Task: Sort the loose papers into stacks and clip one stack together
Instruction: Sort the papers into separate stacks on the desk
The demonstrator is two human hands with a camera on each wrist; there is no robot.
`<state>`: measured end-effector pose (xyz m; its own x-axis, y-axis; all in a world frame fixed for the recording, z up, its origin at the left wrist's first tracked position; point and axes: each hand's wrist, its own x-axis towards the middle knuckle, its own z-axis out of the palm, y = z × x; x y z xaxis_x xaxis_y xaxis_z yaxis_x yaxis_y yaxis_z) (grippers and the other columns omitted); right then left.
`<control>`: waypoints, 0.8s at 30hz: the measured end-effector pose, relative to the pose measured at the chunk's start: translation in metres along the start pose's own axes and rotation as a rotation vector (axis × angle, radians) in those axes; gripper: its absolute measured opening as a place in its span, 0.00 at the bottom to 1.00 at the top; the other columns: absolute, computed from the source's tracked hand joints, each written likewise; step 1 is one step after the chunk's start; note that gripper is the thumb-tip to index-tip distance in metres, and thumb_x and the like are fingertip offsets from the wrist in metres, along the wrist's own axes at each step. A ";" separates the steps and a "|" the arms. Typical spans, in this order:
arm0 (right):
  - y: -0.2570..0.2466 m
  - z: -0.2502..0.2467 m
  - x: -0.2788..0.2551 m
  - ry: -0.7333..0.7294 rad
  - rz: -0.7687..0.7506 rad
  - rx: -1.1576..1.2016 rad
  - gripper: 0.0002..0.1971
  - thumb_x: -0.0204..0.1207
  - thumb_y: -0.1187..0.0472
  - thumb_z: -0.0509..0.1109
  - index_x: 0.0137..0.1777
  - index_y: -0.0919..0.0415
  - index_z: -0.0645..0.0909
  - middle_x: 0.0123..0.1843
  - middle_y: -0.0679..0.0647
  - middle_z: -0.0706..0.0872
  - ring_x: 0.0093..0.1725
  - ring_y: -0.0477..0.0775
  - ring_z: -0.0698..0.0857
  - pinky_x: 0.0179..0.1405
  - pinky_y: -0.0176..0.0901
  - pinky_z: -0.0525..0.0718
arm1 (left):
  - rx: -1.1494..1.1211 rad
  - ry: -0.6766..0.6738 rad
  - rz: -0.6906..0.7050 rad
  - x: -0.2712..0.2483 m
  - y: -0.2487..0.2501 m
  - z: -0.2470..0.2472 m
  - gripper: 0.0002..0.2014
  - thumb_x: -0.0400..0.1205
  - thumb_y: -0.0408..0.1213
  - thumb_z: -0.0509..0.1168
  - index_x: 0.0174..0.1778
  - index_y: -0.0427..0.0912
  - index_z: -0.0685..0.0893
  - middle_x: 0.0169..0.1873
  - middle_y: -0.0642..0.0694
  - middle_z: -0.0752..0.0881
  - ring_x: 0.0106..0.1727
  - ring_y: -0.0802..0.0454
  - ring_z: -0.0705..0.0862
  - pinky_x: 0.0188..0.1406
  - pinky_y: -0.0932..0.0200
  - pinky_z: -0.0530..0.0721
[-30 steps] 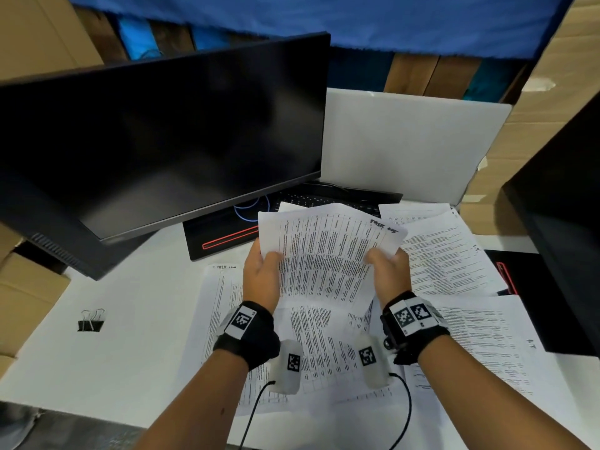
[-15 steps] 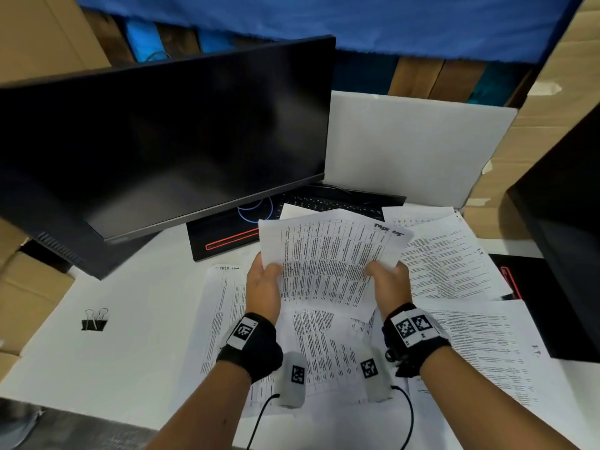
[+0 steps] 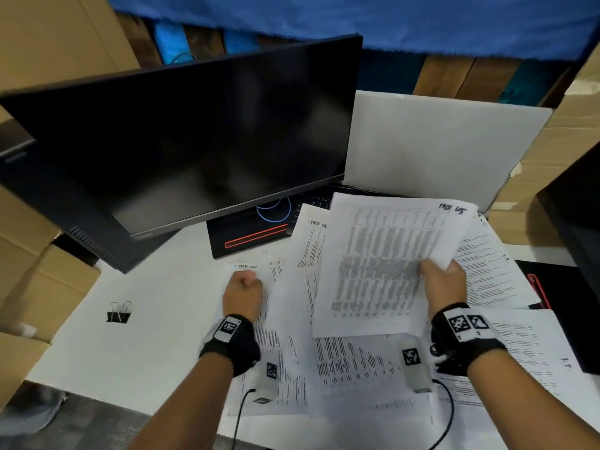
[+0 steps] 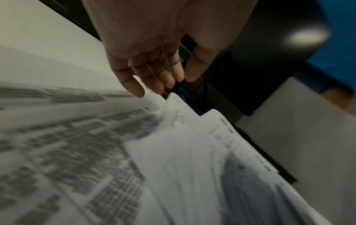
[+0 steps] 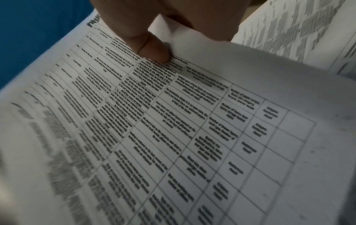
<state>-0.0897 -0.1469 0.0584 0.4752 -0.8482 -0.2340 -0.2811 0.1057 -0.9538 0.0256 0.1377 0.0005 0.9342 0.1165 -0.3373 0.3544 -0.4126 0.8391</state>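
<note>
My right hand (image 3: 443, 280) pinches a printed table sheet (image 3: 383, 261) by its right edge and holds it raised over the desk. In the right wrist view the thumb (image 5: 154, 50) presses on top of this sheet (image 5: 173, 121). My left hand (image 3: 242, 289) holds nothing. It hovers over the left side of the loose papers (image 3: 341, 368), with its fingers (image 4: 159, 79) loosely curled above the pages (image 4: 96, 152). A black binder clip (image 3: 119, 315) lies by itself on the white table (image 3: 156, 336), well to the left of both hands.
A dark monitor (image 3: 194, 141) leans over the back left of the table. A black device with a red stripe (image 3: 253, 235) sits under it. A white board (image 3: 438, 147) stands behind the papers. Cardboard boxes (image 3: 39, 287) flank the left, a black case (image 3: 571, 222) the right.
My left hand has let go of the raised sheet and dropped to the left over the papers on the table. The right hand keeps the sheet and has shifted right.
</note>
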 end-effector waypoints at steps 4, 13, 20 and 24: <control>0.006 -0.018 0.005 0.062 0.011 -0.145 0.07 0.74 0.70 0.65 0.47 0.61 0.81 0.44 0.57 0.83 0.41 0.54 0.79 0.45 0.41 0.76 | 0.193 -0.122 -0.145 0.026 -0.018 -0.006 0.15 0.78 0.34 0.66 0.61 0.41 0.81 0.51 0.43 0.85 0.56 0.40 0.84 0.61 0.53 0.81; 0.041 -0.033 0.002 0.039 0.120 -0.314 0.04 0.72 0.69 0.66 0.41 0.60 0.81 0.39 0.58 0.84 0.36 0.58 0.82 0.41 0.47 0.82 | 0.194 -0.205 -0.169 0.042 0.006 0.017 0.07 0.72 0.30 0.67 0.44 0.35 0.85 0.33 0.45 0.81 0.38 0.44 0.80 0.49 0.51 0.83; 0.041 -0.035 0.004 0.022 0.117 -0.292 0.03 0.71 0.68 0.67 0.39 0.61 0.81 0.34 0.57 0.83 0.33 0.56 0.80 0.34 0.41 0.78 | 0.095 0.018 0.148 0.023 0.032 0.022 0.04 0.81 0.37 0.65 0.43 0.44 0.84 0.39 0.46 0.87 0.41 0.44 0.83 0.39 0.61 0.75; 0.037 -0.033 0.004 0.019 0.102 -0.261 0.04 0.72 0.67 0.67 0.38 0.60 0.81 0.35 0.57 0.83 0.34 0.55 0.80 0.35 0.42 0.78 | -0.120 0.087 0.417 0.007 0.071 0.010 0.04 0.83 0.38 0.63 0.46 0.46 0.83 0.37 0.50 0.85 0.36 0.55 0.81 0.37 0.63 0.78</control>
<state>-0.1260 -0.1639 0.0283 0.4181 -0.8501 -0.3201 -0.5333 0.0555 -0.8441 0.0566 0.1001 0.0534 0.9965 0.0401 0.0734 -0.0559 -0.3334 0.9411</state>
